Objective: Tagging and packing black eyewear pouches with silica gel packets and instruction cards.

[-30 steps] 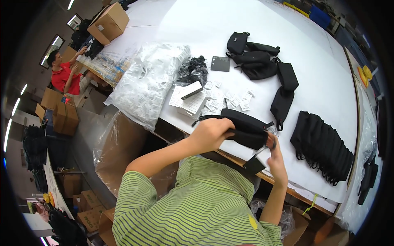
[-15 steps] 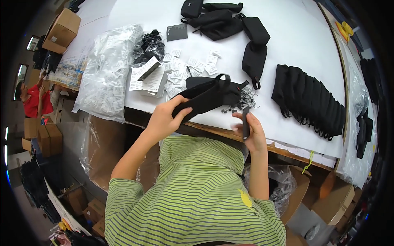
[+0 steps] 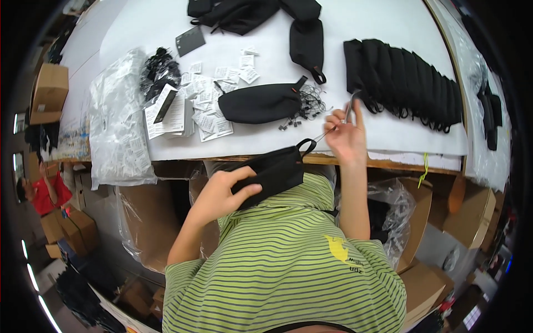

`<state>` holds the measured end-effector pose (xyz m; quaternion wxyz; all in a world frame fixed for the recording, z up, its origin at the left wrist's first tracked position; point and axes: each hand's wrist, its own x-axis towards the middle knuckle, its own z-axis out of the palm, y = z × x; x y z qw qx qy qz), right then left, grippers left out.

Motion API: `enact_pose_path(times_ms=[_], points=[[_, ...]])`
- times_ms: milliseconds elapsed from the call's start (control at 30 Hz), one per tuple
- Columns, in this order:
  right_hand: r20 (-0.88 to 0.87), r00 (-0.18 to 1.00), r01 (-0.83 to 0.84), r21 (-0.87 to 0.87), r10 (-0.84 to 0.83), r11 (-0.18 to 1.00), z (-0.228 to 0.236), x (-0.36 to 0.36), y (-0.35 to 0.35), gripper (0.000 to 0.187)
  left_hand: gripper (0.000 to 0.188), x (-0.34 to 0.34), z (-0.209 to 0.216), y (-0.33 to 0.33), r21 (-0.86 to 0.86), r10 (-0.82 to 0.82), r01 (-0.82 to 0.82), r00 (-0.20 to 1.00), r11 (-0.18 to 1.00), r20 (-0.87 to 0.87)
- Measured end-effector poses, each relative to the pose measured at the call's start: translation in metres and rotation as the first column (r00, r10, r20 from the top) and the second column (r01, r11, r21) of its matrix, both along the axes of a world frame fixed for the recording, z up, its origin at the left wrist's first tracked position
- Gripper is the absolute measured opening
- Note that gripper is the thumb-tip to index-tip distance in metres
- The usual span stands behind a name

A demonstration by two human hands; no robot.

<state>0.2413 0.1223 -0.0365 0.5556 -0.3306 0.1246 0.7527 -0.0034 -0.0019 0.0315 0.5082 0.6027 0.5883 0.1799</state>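
My left hand (image 3: 230,191) grips a black zip-less-looking fabric pouch (image 3: 272,177) by its left end, thumb on top, at the table's front edge. The pouch has a loop (image 3: 306,146) at its right end. My right hand (image 3: 347,130) is raised to the right of it, fingers around a thin dark hang tag (image 3: 351,105), seen almost edge-on. A thin string runs between the loop and that hand. Another black pouch (image 3: 258,104) lies flat just beyond, beside a tangle of dark strings (image 3: 312,104).
White labels (image 3: 222,74) lie scattered left of centre, by a stack of printed cards (image 3: 176,119) and a clear plastic bag (image 3: 119,116). A row of black pouches (image 3: 405,77) stands at right. More pouches (image 3: 306,47) lie at the back. Cartons (image 3: 469,216) sit below the table.
The left hand has drawn its pouch down to the table edge, uncovering the pouch beneath. My right hand has moved up with the tag, and a string now shows. The view has shifted.
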Motion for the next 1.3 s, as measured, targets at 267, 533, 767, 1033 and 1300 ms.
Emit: enact_pose_path(times_ms=[267, 533, 767, 1033, 1300], points=[[0.044, 0.982, -0.189, 0.09, 0.186, 0.978, -0.007, -0.017, -0.012, 0.032, 0.024, 0.004, -0.009, -0.006, -0.126, -0.125, 0.141, 0.984, 0.982, 0.131], [0.271, 0.948, -0.214, 0.149, 0.168, 0.965, -0.023, -0.012, -0.021, 0.031, 0.026, 0.005, -0.009, -0.007, -0.111, -0.157, 0.165, 0.984, 0.98, 0.079], [0.762, 0.62, -0.076, 0.297, -0.188, 0.952, -0.002, -0.017, -0.006, 0.019, 0.023, -0.001, 0.001, 0.001, -0.038, -0.123, 0.123, 0.992, 0.992, -0.004], [0.946, -0.279, -0.945, -0.24, -0.164, 0.221, 0.064, -0.024, -0.032, 0.02, 0.017, 0.013, 0.0, 0.029, 0.642, -0.081, 0.208, 0.972, 0.738, -0.222], [0.962, -0.225, -0.959, -0.246, -0.152, -0.143, 0.057, -0.013, -0.045, 0.042, 0.02, -0.006, -0.024, 0.063, 0.204, -0.372, 0.348, 0.923, 0.915, 0.094]])
